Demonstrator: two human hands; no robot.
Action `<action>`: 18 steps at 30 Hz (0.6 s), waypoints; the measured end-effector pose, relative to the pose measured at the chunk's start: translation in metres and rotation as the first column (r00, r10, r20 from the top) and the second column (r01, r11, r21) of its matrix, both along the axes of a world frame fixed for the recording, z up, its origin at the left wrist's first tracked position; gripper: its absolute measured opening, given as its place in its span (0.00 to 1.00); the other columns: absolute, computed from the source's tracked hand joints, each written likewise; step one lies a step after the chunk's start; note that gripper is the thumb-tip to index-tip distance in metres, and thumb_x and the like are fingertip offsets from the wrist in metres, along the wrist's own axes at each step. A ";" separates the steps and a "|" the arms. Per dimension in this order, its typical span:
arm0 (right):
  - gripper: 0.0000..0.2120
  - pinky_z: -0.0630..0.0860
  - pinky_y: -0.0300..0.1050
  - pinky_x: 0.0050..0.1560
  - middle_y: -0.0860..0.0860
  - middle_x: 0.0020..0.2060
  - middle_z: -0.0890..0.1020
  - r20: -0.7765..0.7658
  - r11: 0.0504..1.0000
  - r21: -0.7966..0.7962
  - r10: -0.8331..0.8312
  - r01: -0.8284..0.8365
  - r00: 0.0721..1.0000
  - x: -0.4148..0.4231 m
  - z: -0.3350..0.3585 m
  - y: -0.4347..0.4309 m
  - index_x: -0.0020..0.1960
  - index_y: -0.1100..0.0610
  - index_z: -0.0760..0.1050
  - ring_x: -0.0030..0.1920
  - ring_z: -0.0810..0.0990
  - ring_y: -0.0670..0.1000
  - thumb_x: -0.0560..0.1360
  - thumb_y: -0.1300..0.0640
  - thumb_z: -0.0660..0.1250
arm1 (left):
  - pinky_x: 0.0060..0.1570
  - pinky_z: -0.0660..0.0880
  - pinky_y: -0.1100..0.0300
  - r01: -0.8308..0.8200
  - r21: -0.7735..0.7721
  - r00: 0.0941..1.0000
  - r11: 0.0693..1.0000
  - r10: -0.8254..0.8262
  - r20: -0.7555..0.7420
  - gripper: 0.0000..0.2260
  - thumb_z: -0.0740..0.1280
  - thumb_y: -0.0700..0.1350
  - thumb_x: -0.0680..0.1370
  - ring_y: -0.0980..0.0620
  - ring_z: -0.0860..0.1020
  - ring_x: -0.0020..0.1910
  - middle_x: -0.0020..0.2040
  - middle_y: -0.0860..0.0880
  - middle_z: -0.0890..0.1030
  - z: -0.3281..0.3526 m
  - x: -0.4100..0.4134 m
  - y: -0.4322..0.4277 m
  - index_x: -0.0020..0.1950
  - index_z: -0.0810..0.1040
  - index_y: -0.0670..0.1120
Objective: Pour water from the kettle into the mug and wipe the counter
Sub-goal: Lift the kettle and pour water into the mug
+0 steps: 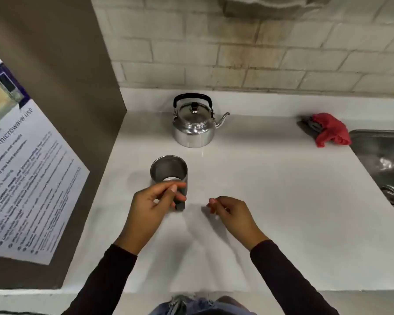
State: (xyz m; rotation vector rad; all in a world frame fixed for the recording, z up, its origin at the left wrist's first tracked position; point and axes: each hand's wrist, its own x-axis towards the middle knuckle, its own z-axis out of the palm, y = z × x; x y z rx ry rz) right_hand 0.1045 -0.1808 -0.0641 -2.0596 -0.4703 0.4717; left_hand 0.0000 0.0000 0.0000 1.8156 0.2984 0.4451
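A steel mug [168, 171] stands upright on the white counter [271, 201], left of centre. My left hand [155, 205] grips its near side, fingers wrapped around the dark lower part. My right hand [230, 212] hovers just right of the mug, fingers loosely curled and holding nothing. Behind the mug sits a shiny metal kettle [193, 126], its black handle up and its spout pointing right. At the far right of the counter lies a crumpled red cloth [330, 130].
A steel sink [387, 160] is set into the counter at the right edge. A brown side panel with a printed microwave notice [30, 169] walls off the left. A brick wall [237, 53] closes the back.
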 end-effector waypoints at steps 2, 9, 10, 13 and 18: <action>0.13 0.71 0.29 0.43 0.48 0.41 0.84 -0.041 0.996 0.021 0.085 -0.084 0.996 0.000 0.001 0.024 0.42 0.51 0.81 0.43 0.80 0.42 0.78 0.47 0.61 | 0.40 0.74 0.71 -0.069 0.009 0.998 0.998 0.069 0.007 0.13 0.63 0.46 0.78 0.60 0.78 0.34 0.38 0.56 0.85 0.002 0.005 0.017 0.44 0.82 0.63; 0.12 0.74 0.31 0.49 0.47 0.40 0.85 -0.252 0.960 0.215 0.232 -0.179 0.940 -0.007 -0.004 0.070 0.42 0.55 0.80 0.42 0.80 0.42 0.79 0.52 0.61 | 0.42 0.75 0.70 -0.121 -0.004 0.992 0.993 0.122 0.016 0.11 0.62 0.44 0.79 0.61 0.78 0.34 0.38 0.57 0.86 0.010 0.026 0.064 0.48 0.82 0.57; 0.14 0.74 0.35 0.51 0.51 0.43 0.85 -0.271 0.954 0.227 0.253 -0.194 0.929 -0.007 -0.005 0.073 0.44 0.59 0.80 0.44 0.80 0.44 0.79 0.52 0.61 | 0.41 0.75 0.71 -0.122 -0.006 0.992 0.992 0.122 0.016 0.10 0.62 0.44 0.80 0.62 0.78 0.34 0.37 0.58 0.85 0.014 0.037 0.073 0.48 0.82 0.56; 0.15 0.73 0.30 0.51 0.51 0.42 0.84 -0.317 0.943 0.250 0.293 -0.218 0.902 -0.006 -0.010 0.078 0.44 0.59 0.79 0.44 0.79 0.45 0.81 0.54 0.57 | 0.39 0.73 0.72 -0.143 -0.010 0.990 0.990 0.143 0.001 0.10 0.61 0.42 0.80 0.64 0.76 0.31 0.35 0.56 0.84 0.024 0.087 0.098 0.50 0.81 0.50; 0.18 0.69 0.24 0.52 0.47 0.39 0.80 -0.351 0.935 0.225 0.341 -0.275 0.872 -0.002 -0.011 0.077 0.39 0.56 0.76 0.44 0.78 0.42 0.82 0.53 0.54 | 0.35 0.71 0.71 -0.073 0.170 0.975 0.983 0.106 -0.196 0.12 0.59 0.39 0.79 0.62 0.77 0.38 0.49 0.47 0.78 0.036 0.197 0.134 0.58 0.79 0.40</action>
